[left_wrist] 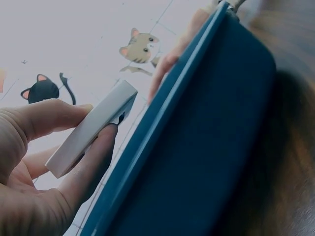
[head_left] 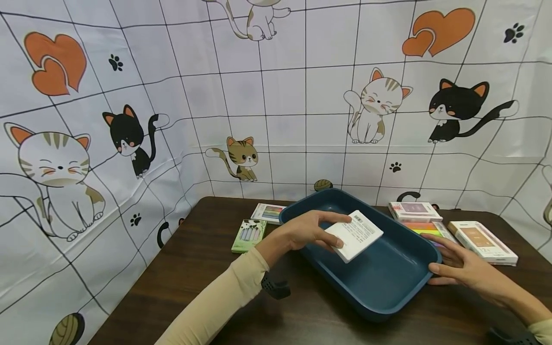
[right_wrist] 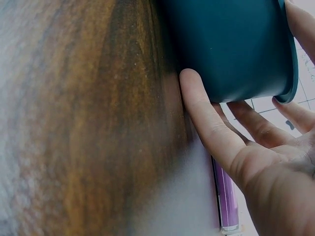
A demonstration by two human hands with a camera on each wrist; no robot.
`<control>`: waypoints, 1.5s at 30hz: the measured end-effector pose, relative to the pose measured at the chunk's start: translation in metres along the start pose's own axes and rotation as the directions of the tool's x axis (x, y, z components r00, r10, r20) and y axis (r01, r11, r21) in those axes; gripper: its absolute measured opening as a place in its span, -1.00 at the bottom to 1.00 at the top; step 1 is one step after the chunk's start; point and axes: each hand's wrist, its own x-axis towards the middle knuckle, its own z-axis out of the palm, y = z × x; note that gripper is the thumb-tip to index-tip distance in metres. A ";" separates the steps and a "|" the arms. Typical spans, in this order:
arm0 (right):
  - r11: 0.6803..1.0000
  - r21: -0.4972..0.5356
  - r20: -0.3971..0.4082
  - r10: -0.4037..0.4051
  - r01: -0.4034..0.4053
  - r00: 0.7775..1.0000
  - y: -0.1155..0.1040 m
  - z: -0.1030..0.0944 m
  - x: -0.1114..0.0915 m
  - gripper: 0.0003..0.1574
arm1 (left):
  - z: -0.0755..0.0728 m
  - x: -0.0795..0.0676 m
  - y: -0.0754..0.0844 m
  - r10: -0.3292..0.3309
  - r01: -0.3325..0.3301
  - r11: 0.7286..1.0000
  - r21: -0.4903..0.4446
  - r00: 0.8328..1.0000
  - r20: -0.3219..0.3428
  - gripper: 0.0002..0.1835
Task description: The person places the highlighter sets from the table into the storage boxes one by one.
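Note:
My left hand [head_left: 308, 229] pinches a small white box [head_left: 357, 235] with printed text and a barcode between thumb and fingers, over the inside of a dark blue plastic bin [head_left: 384, 280]. In the left wrist view the narrow side of the box shows, beside the bin's rim. My right hand [head_left: 461, 263] is at the bin's right end, fingers spread along its outside. The right wrist view shows one straight finger [right_wrist: 209, 120] low by the bin's base and a fingertip at the lip.
Left of the bin lie a green box [head_left: 248, 235] and a rainbow-striped box [head_left: 268, 212]. Behind its right end are a pale box [head_left: 415, 211], a rainbow-coloured box [head_left: 424, 228] and a white box with a brown panel [head_left: 483, 241]. A cat-print curtain [head_left: 284, 96] hangs behind the brown table [head_left: 172, 287].

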 end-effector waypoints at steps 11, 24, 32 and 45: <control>1.000 -0.004 0.010 -0.009 0.009 1.000 -0.002 -0.002 -0.001 -0.06 | 0.021 0.005 -0.002 -0.012 0.012 1.000 0.012 0.998 0.057 -0.30; 1.000 -0.006 0.028 -0.016 0.016 0.999 0.001 -0.003 0.000 -0.07 | 0.041 0.008 -0.005 -0.060 0.061 0.998 -0.001 0.996 0.069 -0.32; 1.000 0.013 0.029 -0.001 0.001 1.000 0.000 -0.003 0.000 -0.03 | 0.053 0.012 -0.008 -0.098 0.098 0.995 0.004 0.994 0.047 -0.35; 0.999 0.010 0.027 0.039 -0.039 0.999 -0.004 -0.004 0.001 0.07 | 0.066 0.013 -0.005 -0.123 0.123 0.992 0.003 0.992 0.028 -0.36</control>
